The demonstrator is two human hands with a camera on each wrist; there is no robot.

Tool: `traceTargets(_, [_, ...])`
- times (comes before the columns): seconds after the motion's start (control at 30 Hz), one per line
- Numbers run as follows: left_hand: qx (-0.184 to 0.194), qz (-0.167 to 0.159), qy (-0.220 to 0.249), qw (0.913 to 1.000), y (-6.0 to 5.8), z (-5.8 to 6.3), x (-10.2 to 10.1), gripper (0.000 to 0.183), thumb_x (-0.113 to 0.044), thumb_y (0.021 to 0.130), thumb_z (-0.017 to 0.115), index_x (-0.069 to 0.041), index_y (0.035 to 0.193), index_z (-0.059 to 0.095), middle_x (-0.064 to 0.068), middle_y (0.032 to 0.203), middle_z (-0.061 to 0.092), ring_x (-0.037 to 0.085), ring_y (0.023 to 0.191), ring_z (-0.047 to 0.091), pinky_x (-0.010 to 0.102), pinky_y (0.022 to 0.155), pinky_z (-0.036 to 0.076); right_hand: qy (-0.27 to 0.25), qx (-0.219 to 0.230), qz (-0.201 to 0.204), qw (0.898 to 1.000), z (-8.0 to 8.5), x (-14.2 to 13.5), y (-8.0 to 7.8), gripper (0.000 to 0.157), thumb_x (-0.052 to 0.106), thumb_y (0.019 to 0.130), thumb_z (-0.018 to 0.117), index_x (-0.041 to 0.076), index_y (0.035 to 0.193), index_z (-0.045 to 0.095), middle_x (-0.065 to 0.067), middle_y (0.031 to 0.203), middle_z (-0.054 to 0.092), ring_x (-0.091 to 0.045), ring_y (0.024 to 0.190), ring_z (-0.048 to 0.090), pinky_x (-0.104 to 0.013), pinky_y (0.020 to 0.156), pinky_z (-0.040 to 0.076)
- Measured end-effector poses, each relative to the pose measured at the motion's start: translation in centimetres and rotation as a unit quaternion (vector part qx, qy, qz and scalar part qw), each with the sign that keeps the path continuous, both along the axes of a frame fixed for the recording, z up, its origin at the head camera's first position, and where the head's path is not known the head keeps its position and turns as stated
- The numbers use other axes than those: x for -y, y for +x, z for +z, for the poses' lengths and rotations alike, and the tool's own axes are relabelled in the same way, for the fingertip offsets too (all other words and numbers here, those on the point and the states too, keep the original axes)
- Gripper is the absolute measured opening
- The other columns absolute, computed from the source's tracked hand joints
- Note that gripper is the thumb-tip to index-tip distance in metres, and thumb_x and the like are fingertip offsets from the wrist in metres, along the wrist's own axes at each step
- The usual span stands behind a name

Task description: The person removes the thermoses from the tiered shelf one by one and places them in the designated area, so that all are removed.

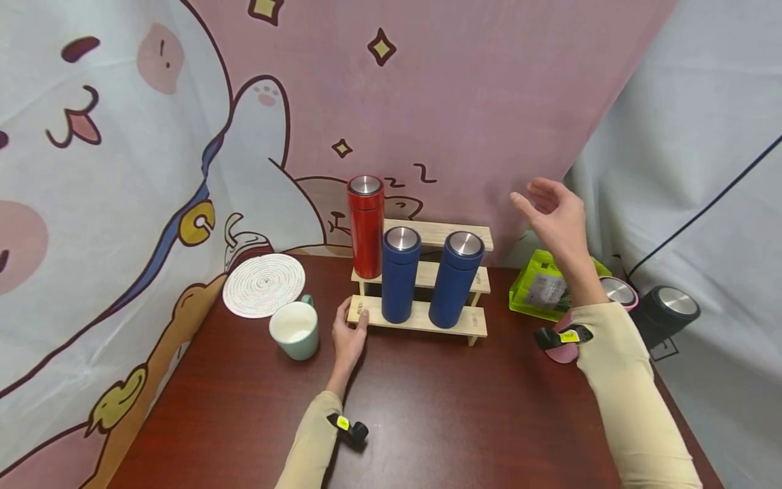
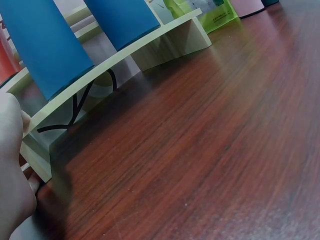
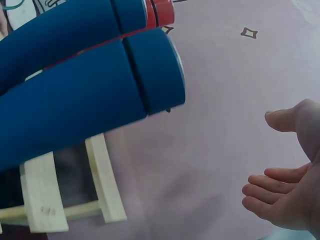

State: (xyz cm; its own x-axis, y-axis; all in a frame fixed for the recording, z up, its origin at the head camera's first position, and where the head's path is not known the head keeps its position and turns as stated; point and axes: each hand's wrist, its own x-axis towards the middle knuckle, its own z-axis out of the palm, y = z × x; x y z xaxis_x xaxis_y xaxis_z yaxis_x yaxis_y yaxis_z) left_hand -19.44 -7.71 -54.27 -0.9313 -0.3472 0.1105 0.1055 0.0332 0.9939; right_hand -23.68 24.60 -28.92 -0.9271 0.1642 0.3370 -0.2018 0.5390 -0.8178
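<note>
My left hand (image 1: 349,334) grips the left end of a tiered wooden rack (image 1: 449,319), thumb on the front step and fingers round its side. Two blue thermos bottles stand on that front step: the left one (image 1: 398,278) upright, the right one (image 1: 453,282) leaning slightly in the head view. A red thermos bottle (image 1: 366,234) is on the middle step at the left. My right hand (image 1: 556,210) is raised in the air right of the rack, thumb apart from the bent fingers, holding nothing. In the right wrist view that hand (image 3: 295,185) is apart from the blue bottles.
Left of the rack are a pale green mug (image 1: 296,333) and a round woven mat (image 1: 264,285). A green bag (image 1: 544,288), a pink bottle (image 1: 562,350) and a dark bottle (image 1: 662,316) stand at the right. A printed cloth (image 1: 489,102) hangs behind.
</note>
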Motion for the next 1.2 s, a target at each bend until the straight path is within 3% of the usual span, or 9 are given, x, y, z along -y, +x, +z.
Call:
traceTargets(0.23, [0.002,0.013,0.011,0.9998,-1.6,-3.0,0.0,0.055,-0.002,0.094,0.067,0.004,0.145,0.048,0.026,0.135,0.063,0.036,0.122,0.061,0.010,0.085,0.044,0.001,0.000,0.021,1.000,1.1,2.3,-0.9,0.073,0.047,0.094,0.068,0.004,0.148,0.047,-0.016,0.149,0.053,-0.030,0.138,0.051,-0.043,0.116,0.039])
traceTargets(0.57, [0.005,0.019,0.017,0.9997,-1.8,-3.7,0.0,0.053,-0.004,0.093,0.070,-0.005,0.143,0.054,0.020,0.133,0.066,0.028,0.119,0.063,0.012,0.086,0.046,0.016,0.000,0.067,0.998,2.0,5.3,-1.5,0.071,0.041,0.094,0.070,0.000,0.147,0.047,-0.020,0.147,0.054,-0.034,0.137,0.051,-0.046,0.117,0.039])
traceTargets(0.73, [0.007,0.019,0.015,0.9997,-1.7,-3.2,-0.1,0.054,-0.002,0.094,0.069,-0.001,0.144,0.051,0.023,0.134,0.064,0.033,0.120,0.063,0.011,0.085,0.044,0.015,0.011,0.088,0.996,2.1,6.3,-2.0,0.071,0.039,0.094,0.071,0.000,0.148,0.046,-0.020,0.149,0.053,-0.035,0.138,0.050,-0.046,0.117,0.038])
traceTargets(1.0, [0.004,-0.003,0.011,0.9999,0.0,0.0,-0.1,0.053,0.001,0.094,0.066,0.008,0.143,0.048,0.028,0.134,0.063,0.036,0.119,0.062,0.013,0.086,0.047,0.007,0.022,0.114,0.993,2.2,7.8,-2.7,0.073,0.037,0.093,0.073,-0.001,0.149,0.045,-0.021,0.150,0.052,-0.035,0.138,0.050,-0.045,0.115,0.040])
traceTargets(1.2, [-0.006,0.001,0.008,1.0000,0.3,0.2,-0.1,0.052,0.001,0.093,0.067,0.008,0.142,0.049,0.027,0.132,0.064,0.036,0.118,0.063,0.018,0.088,0.048,0.006,0.033,0.126,0.992,2.2,9.2,-3.0,0.075,0.040,0.092,0.073,0.001,0.150,0.043,-0.018,0.150,0.052,-0.033,0.139,0.050,-0.045,0.114,0.041])
